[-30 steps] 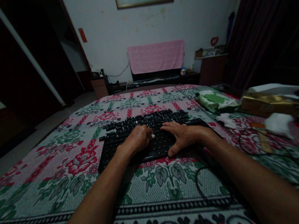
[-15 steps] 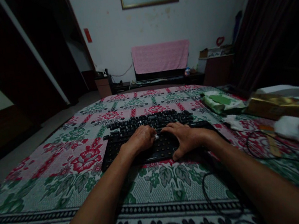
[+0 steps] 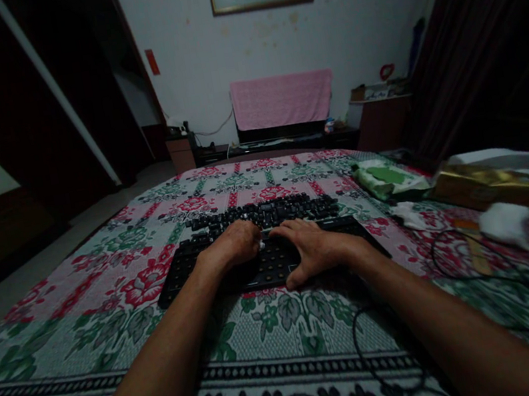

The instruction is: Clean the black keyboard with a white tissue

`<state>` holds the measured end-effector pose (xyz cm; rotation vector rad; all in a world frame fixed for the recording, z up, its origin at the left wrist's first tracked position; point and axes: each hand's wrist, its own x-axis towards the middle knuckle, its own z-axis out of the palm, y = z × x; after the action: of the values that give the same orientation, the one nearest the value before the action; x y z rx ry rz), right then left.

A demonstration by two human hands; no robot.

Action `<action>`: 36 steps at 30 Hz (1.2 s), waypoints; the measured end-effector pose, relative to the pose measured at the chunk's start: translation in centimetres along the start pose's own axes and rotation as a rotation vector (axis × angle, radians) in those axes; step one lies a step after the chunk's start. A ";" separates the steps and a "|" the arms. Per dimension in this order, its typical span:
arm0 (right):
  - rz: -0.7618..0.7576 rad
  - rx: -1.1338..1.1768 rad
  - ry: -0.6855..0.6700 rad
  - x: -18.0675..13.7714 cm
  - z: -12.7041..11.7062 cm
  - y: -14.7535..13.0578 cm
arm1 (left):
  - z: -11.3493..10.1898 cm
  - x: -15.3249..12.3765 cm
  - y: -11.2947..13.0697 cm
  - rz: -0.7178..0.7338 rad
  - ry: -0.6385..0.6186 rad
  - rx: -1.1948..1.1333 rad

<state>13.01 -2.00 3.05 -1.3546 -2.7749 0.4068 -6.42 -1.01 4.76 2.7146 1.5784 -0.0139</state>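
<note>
A black keyboard base (image 3: 276, 265), stripped of its keycaps and dotted with small round key mounts, lies on the flowered tablecloth. My left hand (image 3: 237, 242) is closed over its middle, pinching a small white wad of tissue (image 3: 261, 245) against the surface. Across the right half of the base, my right hand (image 3: 309, 248) grips it, thumb at the near edge and fingers reaching to the far edge. Loose black keycaps (image 3: 274, 211) are heaped just beyond the base.
At right lie a green-and-white wipes packet (image 3: 388, 179), a gold tissue box (image 3: 488, 184), crumpled white tissue (image 3: 506, 225), a flat wooden stick (image 3: 478, 255) and a looped black cable (image 3: 434, 257). Patterned tablecloth (image 3: 132, 348) covers the table.
The keyboard base has slid left with both hands on it, and more of its left end shows. The view has also shifted slightly. Both grips look the same.
</note>
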 end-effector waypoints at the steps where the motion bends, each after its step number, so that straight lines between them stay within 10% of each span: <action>1: -0.001 0.008 -0.008 0.0 0.0 -0.1 | -0.1 -0.1 0.0 -0.010 -0.011 0.002; 12: 0.160 -0.015 -0.190 -2.1 -1.8 2.2 | -0.2 -0.1 0.0 -0.055 -0.054 -0.004; 36: 0.133 0.044 -0.035 -3.2 -0.2 4.0 | 2.9 1.1 1.2 0.046 0.255 -0.004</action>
<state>18.12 -2.13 2.61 -1.5417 -2.6947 0.4971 -4.86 -0.69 1.89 2.8434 1.5651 0.3491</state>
